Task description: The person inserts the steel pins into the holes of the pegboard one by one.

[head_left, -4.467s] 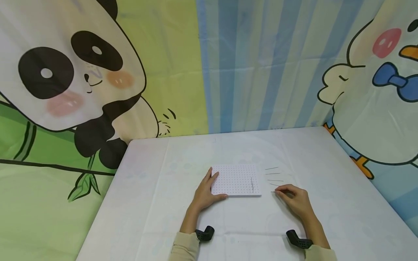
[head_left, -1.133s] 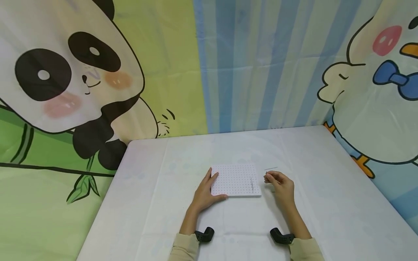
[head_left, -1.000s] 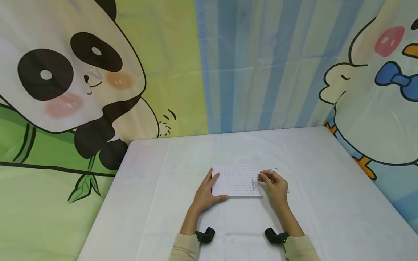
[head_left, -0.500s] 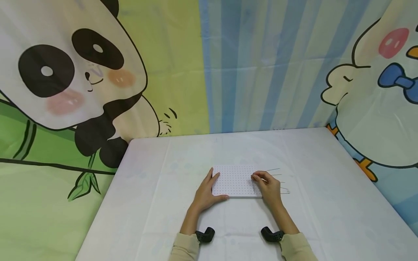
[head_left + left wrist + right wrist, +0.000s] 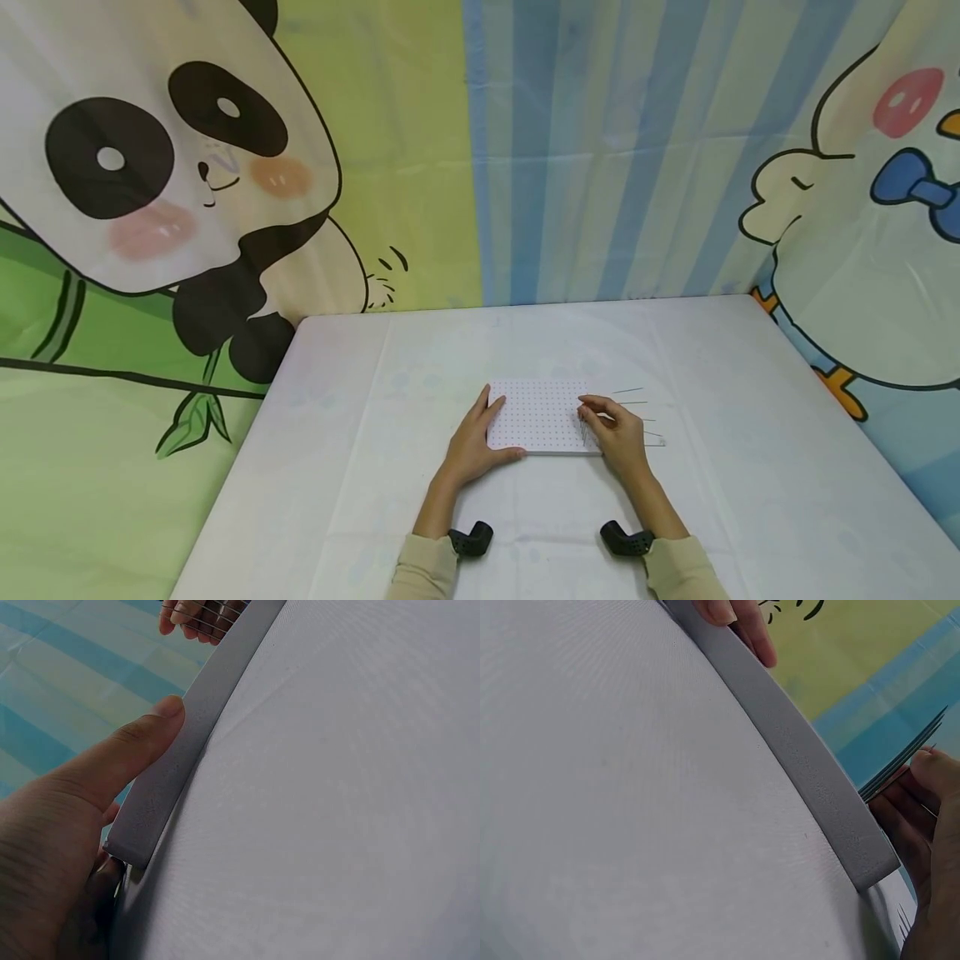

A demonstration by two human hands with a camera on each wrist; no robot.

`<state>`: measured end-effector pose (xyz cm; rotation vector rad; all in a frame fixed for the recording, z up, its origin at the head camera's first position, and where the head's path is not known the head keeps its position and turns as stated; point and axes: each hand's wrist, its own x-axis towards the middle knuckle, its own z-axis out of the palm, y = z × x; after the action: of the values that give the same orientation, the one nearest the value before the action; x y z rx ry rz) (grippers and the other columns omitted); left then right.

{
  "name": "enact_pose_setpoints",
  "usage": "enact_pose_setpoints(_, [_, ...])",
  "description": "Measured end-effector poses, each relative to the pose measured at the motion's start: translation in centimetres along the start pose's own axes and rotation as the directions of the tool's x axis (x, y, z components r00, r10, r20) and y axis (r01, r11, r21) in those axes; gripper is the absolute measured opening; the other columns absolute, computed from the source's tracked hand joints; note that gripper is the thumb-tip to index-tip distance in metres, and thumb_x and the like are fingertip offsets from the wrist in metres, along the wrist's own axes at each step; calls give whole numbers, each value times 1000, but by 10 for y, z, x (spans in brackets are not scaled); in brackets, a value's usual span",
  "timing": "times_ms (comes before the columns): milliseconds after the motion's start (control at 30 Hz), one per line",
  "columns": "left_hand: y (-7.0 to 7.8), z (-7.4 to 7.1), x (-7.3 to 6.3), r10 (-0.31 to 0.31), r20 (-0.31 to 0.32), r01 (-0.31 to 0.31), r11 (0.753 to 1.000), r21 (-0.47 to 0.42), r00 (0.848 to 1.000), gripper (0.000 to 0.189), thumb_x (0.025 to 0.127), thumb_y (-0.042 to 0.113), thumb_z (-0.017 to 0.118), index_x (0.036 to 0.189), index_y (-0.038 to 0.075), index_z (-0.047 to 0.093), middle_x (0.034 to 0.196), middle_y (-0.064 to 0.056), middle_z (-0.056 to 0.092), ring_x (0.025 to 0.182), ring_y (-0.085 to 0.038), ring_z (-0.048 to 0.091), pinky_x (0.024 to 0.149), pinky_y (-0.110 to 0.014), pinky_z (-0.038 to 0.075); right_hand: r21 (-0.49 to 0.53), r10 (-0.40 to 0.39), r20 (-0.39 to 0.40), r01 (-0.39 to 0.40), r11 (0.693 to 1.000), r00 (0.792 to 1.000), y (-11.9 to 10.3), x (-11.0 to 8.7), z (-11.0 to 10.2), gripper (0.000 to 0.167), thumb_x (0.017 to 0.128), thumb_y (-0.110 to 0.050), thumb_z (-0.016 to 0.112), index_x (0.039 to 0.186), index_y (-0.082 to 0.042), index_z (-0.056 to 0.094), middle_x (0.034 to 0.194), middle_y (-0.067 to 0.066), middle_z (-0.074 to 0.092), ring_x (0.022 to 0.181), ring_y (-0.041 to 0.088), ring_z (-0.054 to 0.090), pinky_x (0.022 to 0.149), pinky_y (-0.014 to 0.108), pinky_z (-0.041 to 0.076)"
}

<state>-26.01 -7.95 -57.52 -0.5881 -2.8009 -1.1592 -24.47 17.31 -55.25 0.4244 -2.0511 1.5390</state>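
A white pegboard [image 5: 536, 412] dotted with small holes lies flat on the white table. My left hand [image 5: 474, 442] holds its left side, fingers along the left edge and thumb [image 5: 161, 724] against the front edge. Toward the board's right side, several thin metal needles [image 5: 909, 754] stand upright in a row. My right hand [image 5: 613, 429] is beside that row, thumb and index finger pinching another thin metal needle [image 5: 891, 782] close to the standing ones. The lower end of this needle is close to the board's surface. The hand partly hides the board's right edge.
Several loose needles [image 5: 633, 403] lie on the table [image 5: 720, 467] just right of the board, partly behind my right hand. A printed cloth backdrop [image 5: 405, 150] rises behind the table. Each wrist carries a black camera mount [image 5: 472, 540].
My right hand has moved left from the loose needles to the board's right side, bringing one needle, and has barely shifted in the last half second. My left hand stays on the board.
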Motion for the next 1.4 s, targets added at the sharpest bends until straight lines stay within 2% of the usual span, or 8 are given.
enact_pose_setpoints(233, [1,0,0,-8,7,8,1000,-3,1000,100,62,60,74,143,14,37,153,-6,13,137,-28,19,102,-49,30,-46,-6,6,7,999,1000,27,-5,0,10,80,0,69,89,-4,70,86,7,69,84,5,64,68,19,51])
enact_pose_setpoints(467, [0,0,1,-6,7,6,1000,3,1000,101,62,61,74,143,14,36,153,-7,13,137,-28,19,101,-49,30,-93,-6,31,9,996,999,28,-3,-2,6,80,-2,69,86,-5,69,84,6,68,83,9,63,69,17,50])
enact_pose_setpoints(700, [0,-1,4,14,3,-14,1000,-1,1000,100,63,62,73,143,15,36,153,-7,13,137,-27,18,102,-48,30,-160,-20,26,24,987,999,28,-1,-3,11,78,5,69,84,-5,69,81,9,68,80,15,65,68,15,49])
enact_pose_setpoints(800, [0,0,4,13,8,-13,1000,3,1000,100,63,62,73,143,16,35,154,-6,12,138,-26,18,102,-47,29,-126,-7,26,10,992,1000,22,-2,-4,12,78,9,67,86,1,69,83,17,68,82,20,65,69,19,51])
enact_pose_setpoints(933, [-1,0,1,0,11,0,1000,0,1000,100,63,60,75,143,15,36,154,-6,13,138,-25,17,103,-47,29,-40,39,30,-38,998,999,3,-2,-7,17,80,11,63,97,9,67,91,24,66,88,26,65,76,22,50])
enact_pose_setpoints(1067, [-1,-1,-1,-1,13,1,1000,-9,1000,99,63,59,75,143,14,36,153,-6,13,137,-26,18,102,-48,29,58,76,-1,-75,995,997,-4,-2,-16,21,83,11,59,104,12,64,97,27,64,91,24,65,79,21,48])
enact_pose_setpoints(1233, [-2,1,0,8,13,-8,1000,-7,1000,100,63,61,74,143,14,36,154,-6,13,138,-26,18,102,-47,30,94,112,-32,-108,990,993,7,-5,-36,18,83,8,61,101,8,66,99,24,64,93,13,63,78,18,48])
enact_pose_setpoints(1400, [-2,0,1,7,1,-7,1000,3,1000,100,63,61,74,143,14,37,153,-6,13,137,-27,19,102,-49,30,60,172,-16,-170,984,985,27,-13,-62,14,81,1,67,95,3,68,95,15,66,88,7,63,76,17,49])
